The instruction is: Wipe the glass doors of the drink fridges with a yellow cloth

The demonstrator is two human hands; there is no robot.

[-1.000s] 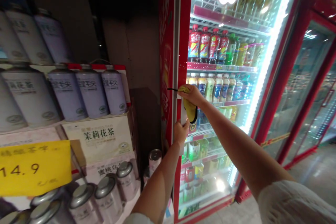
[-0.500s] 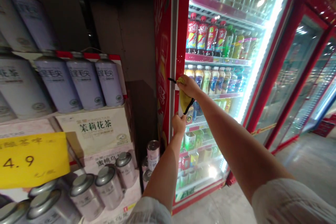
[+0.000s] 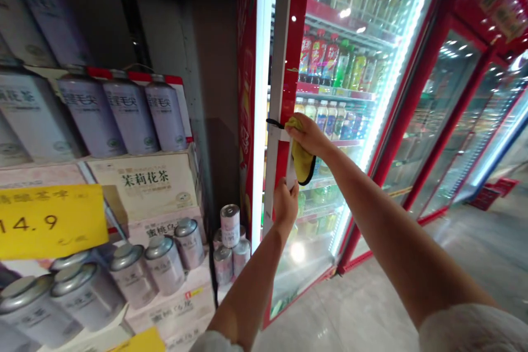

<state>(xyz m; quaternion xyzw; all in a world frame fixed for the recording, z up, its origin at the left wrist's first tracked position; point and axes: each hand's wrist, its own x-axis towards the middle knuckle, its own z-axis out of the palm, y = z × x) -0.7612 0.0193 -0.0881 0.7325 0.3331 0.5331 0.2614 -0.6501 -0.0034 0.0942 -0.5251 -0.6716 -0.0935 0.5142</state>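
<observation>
A glass refrigerator door with a red frame (image 3: 293, 60) stands partly open, with a bright gap along its left edge. My right hand (image 3: 309, 135) is closed around a yellow cloth (image 3: 303, 164) with black edging, pressing it at the top of the white door handle (image 3: 290, 169). The cloth hangs down beside the handle, and a black loop (image 3: 274, 122) sticks out to the left. Lower down, my left hand (image 3: 285, 203) has its fingers wrapped round the bottom of that handle. Bottled drinks (image 3: 324, 55) show behind the glass.
At left, lilac cans (image 3: 167, 115) stand on cartons (image 3: 144, 184) above a yellow price sign (image 3: 51, 223). Small stacked cans (image 3: 230, 225) sit near the door's hinge-opposite edge. More red-framed refrigerators (image 3: 449, 104) line the right, above a grey floor (image 3: 350, 313).
The refrigerator door has swung open, leaving a lit gap at its left edge. Both hands moved with the handle, the cloth still in my right hand.
</observation>
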